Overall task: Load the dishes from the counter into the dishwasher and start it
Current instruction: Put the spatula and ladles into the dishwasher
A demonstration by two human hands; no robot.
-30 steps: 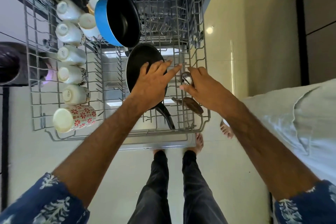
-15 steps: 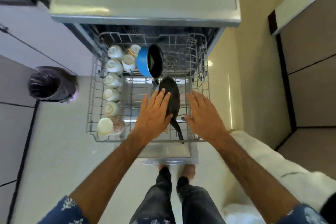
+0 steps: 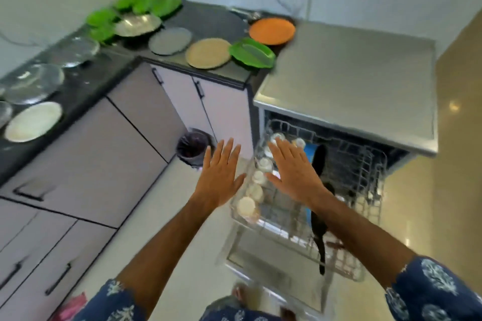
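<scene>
Dishes are mostly still up on the worktop: the tan plate, a grey one beside it, an orange one at the far end, green leaf-shaped plates, a steel dish, some glass ones and a white plate down the near left run.

What's changed: a second ago both hands were down in the pulled-out rack, left resting on the black pan, right setting down what looked like a spoon. Now the view has swung up and left toward the worktop, and both hands are lifted clear of the rack. Left hand and right hand are flat with fingers spread, holding nothing.

The rack is partly filled: a row of cups along its left side, a blue pan and the black pan standing on edge. It's pretty blurry, so finer detail in there is anyone's guess.

My read is that the pan and cutlery bit is done and the person is turning back for the next load, probably plates. Loads left to move, and the rack is still out, so starting the machine is a long way off.
</scene>
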